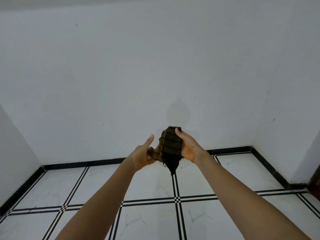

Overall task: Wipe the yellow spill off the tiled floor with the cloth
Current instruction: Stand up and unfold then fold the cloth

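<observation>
The tiled floor point(150, 186) lies open below the raised arms, bounded by walls point(155, 66) ahead and at both sides.

- Soft, even light is filling the room, greying the wall point(155, 58).
- The cloth point(170, 144) is casting a faint shadow point(179, 110) on it.
- Wide-angle distortion is bending the floor point(52, 187) lines.

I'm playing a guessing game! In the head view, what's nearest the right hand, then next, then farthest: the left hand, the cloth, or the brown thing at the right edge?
1. cloth: held in the right hand.
2. left hand: just left, gripping the cloth too.
3. brown thing: far off, right edge.
</observation>
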